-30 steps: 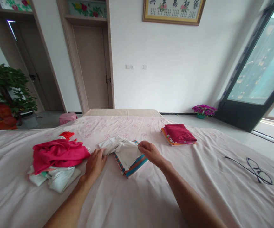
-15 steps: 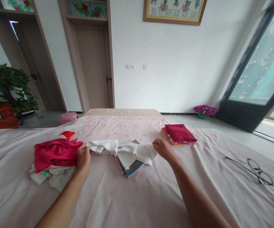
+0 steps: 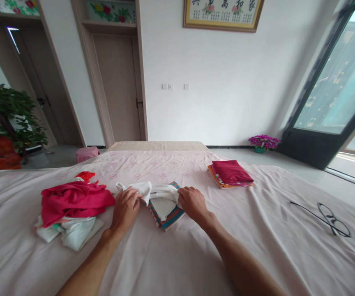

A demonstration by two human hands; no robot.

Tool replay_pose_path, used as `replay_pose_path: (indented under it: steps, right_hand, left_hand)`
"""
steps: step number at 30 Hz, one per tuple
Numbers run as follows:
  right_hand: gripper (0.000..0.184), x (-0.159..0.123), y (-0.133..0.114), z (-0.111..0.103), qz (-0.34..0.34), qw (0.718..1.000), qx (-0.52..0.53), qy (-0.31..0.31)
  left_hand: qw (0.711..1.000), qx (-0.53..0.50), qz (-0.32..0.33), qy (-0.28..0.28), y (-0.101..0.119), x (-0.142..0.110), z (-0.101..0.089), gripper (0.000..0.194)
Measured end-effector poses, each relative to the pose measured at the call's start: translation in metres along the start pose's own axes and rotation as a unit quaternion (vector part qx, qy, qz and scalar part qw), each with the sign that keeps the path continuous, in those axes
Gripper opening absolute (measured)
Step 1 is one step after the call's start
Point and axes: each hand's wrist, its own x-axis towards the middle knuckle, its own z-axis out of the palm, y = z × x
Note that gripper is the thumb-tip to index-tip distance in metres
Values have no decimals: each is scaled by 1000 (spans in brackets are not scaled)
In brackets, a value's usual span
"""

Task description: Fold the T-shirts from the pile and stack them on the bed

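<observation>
A white garment point(image 3: 165, 190) is stretched crosswise in front of me, partly over a folded striped cloth point(image 3: 171, 220) in blue and brown. My left hand point(image 3: 126, 207) has its fingers bent over the garment's left part, and a loose end of it shows beyond the knuckles. At the right end, my right hand point(image 3: 192, 202) grips the white fabric with curled fingers. Both thumbs are mostly hidden. Left of my left hand lies a crumpled heap, with a pinkish-red garment point(image 3: 72, 199) on top of white clothes point(image 3: 80, 233).
A stack of folded clothes with a dark red piece point(image 3: 232, 172) on top sits on the right of the pink bedsheet point(image 3: 153, 263). Black-framed glasses point(image 3: 331, 220) lie farther right. Beyond the bed are a pink stool point(image 3: 87, 154) and purple flowers point(image 3: 263, 142).
Both hands have moved inward: the left to the right, away from the red heap, the right to the left. The ends of the white garment are gathered in towards the striped cloth.
</observation>
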Motion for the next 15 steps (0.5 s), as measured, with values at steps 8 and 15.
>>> replay_pose_path:
  steps: [8,15]
  right_hand:
    - [20,10,4,-16,120,868,471,104]
    - [24,7,-16,-40,163,708,682,78]
  left_hand:
    - [871,-238,-357,239,-35,12,-4,25]
    - [962,-87,-101,237,3,17,-32,43]
